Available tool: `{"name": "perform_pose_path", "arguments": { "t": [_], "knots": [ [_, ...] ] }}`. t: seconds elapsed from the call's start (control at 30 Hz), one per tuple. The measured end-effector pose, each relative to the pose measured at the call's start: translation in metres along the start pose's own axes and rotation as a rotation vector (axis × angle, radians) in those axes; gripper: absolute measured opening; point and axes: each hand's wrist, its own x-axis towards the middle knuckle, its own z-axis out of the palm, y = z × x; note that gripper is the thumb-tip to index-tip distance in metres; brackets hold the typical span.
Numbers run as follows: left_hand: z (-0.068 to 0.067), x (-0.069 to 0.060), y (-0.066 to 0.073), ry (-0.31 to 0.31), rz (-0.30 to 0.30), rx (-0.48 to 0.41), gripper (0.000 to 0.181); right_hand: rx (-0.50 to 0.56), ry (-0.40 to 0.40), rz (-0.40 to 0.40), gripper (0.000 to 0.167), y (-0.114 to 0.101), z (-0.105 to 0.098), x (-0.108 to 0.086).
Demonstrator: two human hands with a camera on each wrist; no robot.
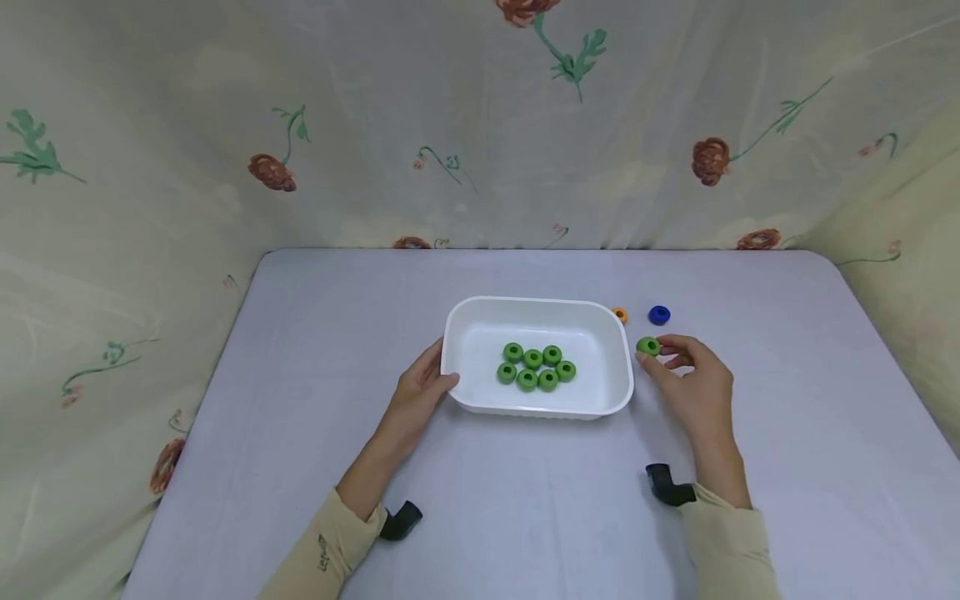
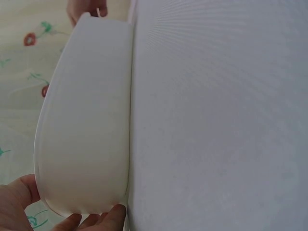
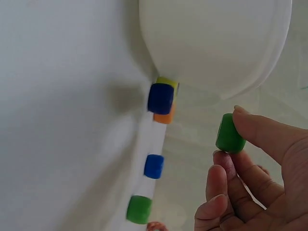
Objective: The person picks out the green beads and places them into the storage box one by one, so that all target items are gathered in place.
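Note:
A white rectangular tray (image 1: 465,404) stands on the table with several green beads (image 1: 527,380) grouped inside, their holes facing up. At the tray's left end, my left hand (image 1: 420,387) holds it, thumb at the rim and fingers against the outer side, as the left wrist view also shows. Just outside the right end, my right hand (image 1: 693,383) pinches one green bead (image 3: 231,134) between thumb and fingers, above the table. Beyond that hand lie a blue bead (image 1: 659,315) and an orange bead (image 1: 619,315) beside the tray.
In the right wrist view, a dark blue bead (image 3: 160,98), a partly hidden yellow bead (image 3: 167,81) and another green bead (image 3: 139,210) lie on the table too. A flowered cloth (image 1: 480,125) hangs behind the table (image 1: 525,517). Black curved pieces (image 1: 667,487) stick out at both cuffs.

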Motion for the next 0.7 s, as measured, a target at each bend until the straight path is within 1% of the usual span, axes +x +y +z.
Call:
{"name": "perform_pose_path", "arguments": {
  "t": [0.13,0.27,0.37,0.47,0.57,0.63,0.7],
  "knots": [
    [0.0,0.0,0.0,-0.004,-0.002,0.003,0.066,0.005,0.005,-0.047,0.04,-0.015,0.0,-0.006],
    [0.0,0.0,0.0,0.0,-0.008,0.006,0.066,0.021,-0.022,-0.106,0.04,-0.031,0.005,-0.012],
    [-0.001,0.0,0.0,0.002,-0.01,0.004,0.067,0.033,-0.034,-0.173,0.037,-0.039,0.014,-0.015],
    [-0.001,0.001,-0.001,0.001,-0.008,0.003,0.067,0.047,-0.042,-0.249,0.028,-0.045,0.025,-0.017],
    [-0.001,0.001,-0.001,0.002,-0.004,0.002,0.067,0.038,-0.077,-0.306,0.02,-0.05,0.034,-0.019],
    [-0.001,0.001,-0.002,0.001,-0.002,0.004,0.067,0.02,-0.108,-0.325,0.018,-0.053,0.039,-0.02],
    [0.0,0.001,-0.001,0.001,-0.001,0.008,0.067,0.005,-0.135,-0.327,0.018,-0.056,0.041,-0.02]
  ]
}}
